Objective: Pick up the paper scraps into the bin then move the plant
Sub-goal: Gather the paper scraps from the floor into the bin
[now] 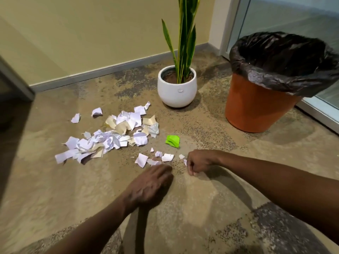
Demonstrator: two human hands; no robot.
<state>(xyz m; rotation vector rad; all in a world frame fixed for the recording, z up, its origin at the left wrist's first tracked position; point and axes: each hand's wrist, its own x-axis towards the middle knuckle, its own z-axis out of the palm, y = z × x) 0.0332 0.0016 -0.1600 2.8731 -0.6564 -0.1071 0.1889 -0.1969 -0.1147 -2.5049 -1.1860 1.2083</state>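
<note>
A pile of torn white and cream paper scraps (113, 134) lies on the carpet left of centre. A few small white scraps (167, 157) lie nearer me, and a green crumpled scrap (172, 141) sits beside them. My left hand (149, 184) reaches down just short of the small scraps, blurred, its fingers bent. My right hand (197, 163) is curled, with a small white scrap (185, 162) showing at its fingers. The plant (184, 43) stands in a white pot (177, 88) behind the pile. The orange bin (256, 105) with a black liner stands at the right.
A yellow wall with a grey skirting board (102, 70) runs behind the plant. A glass partition with a metal frame (319, 114) stands right behind the bin. Open carpet spreads between me and the scraps.
</note>
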